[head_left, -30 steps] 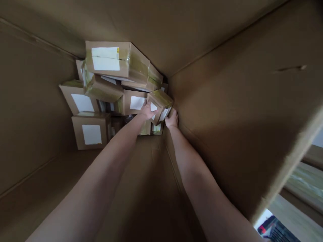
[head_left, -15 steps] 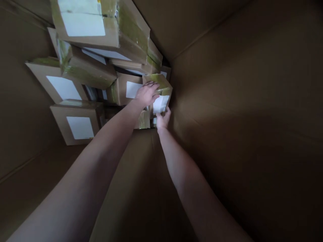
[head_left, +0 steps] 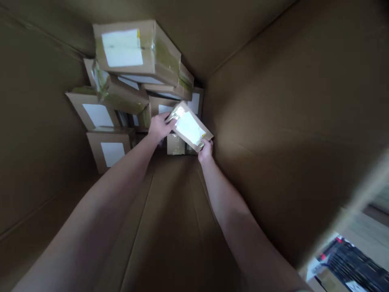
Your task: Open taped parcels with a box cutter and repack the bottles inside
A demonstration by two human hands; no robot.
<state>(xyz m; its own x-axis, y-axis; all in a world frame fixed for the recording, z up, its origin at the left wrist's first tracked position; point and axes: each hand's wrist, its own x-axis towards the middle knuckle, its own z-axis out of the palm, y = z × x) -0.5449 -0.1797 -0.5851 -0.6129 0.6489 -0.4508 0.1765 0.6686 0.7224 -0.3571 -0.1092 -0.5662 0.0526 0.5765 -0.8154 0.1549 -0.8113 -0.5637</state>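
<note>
Between my two hands is a small brown cardboard box (head_left: 182, 129), tilted, with a white label facing me and shiny tape at its upper left end. My left hand (head_left: 161, 126) is closed on the taped upper left end. My right hand (head_left: 206, 149) grips the lower right end, its thumb near a yellow mark on the label. Just behind and below the held box sits another taped box (head_left: 175, 144), partly covered by it.
Deep cardboard walls (head_left: 273, 113) surround my arms. Several taped boxes are piled at the far end, a large labelled box (head_left: 148, 44) on top and another box (head_left: 95, 146) low at left. Beyond the blurred rim at lower right lie dark stacked items (head_left: 358, 259).
The small box has come off the pile and turned, its label now facing me. Both hands now hold its ends. My view has shifted, showing the container's rim at lower right.
</note>
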